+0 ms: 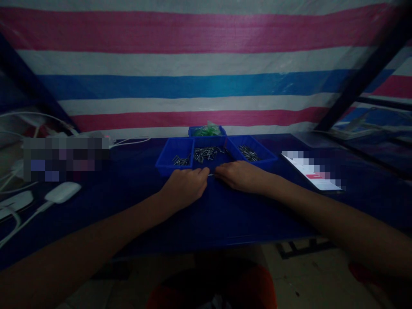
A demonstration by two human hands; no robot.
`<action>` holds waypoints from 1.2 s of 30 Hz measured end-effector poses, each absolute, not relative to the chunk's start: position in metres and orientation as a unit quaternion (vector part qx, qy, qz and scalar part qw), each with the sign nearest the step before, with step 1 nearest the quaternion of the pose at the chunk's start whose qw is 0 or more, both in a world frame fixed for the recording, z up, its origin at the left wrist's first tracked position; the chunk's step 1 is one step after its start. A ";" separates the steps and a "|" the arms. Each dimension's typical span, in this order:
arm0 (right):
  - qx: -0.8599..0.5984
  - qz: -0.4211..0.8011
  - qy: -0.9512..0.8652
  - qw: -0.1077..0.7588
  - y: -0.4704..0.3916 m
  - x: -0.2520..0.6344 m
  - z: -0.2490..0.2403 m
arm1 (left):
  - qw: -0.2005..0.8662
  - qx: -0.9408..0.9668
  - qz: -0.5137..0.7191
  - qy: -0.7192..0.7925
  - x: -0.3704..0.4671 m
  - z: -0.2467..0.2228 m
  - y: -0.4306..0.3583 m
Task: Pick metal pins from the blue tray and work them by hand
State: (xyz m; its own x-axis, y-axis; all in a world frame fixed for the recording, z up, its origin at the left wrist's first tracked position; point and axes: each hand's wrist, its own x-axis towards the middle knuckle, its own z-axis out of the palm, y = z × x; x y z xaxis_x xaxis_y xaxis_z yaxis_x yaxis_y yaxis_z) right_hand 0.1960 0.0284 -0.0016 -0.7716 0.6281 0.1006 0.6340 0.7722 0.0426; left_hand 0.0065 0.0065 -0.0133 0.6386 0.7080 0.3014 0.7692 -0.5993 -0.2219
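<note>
My left hand (188, 185) and my right hand (240, 175) meet near the middle of the blue table (212, 219), their fingertips a short way apart. A thin, light metal piece (210, 174) spans the gap, pinched at its two ends by my closed fingers. Just beyond my left hand is a blue bin (164, 158) with a few metal pins (181, 161). Beyond my right hand, another blue bin (268, 155) holds several pins (248, 153). Between the bins lies a pile of small metal pins (204, 153).
A blue tray (207, 136) with green plastic bags (209, 128) stands at the back. On the right lies a lit phone or tablet (310, 171). A white charger (62, 192) and cables are at the left. Striped sheeting (206, 86) hangs behind the table.
</note>
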 end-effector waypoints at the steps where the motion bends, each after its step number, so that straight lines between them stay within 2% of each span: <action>1: -0.336 -0.036 -0.940 0.040 0.029 0.196 -0.002 | 0.168 -0.891 -0.098 -0.410 0.006 -0.013 0.006; 14: -0.309 -0.026 -0.950 0.044 0.026 0.194 -0.004 | 0.150 -0.914 -0.181 -0.332 0.006 -0.013 0.009; 36: -0.291 -0.020 -0.953 0.077 0.024 0.195 0.005 | 0.164 -0.914 -0.161 -0.333 0.007 -0.017 0.009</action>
State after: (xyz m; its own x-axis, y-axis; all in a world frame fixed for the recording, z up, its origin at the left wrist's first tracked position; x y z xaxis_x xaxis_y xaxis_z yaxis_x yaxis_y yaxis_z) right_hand 0.1951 0.0243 0.0051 -0.8183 0.5526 0.1582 0.5587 0.8293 -0.0066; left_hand 0.0066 0.0094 -0.0170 0.7262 0.5572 0.4028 0.6623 -0.7241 -0.1925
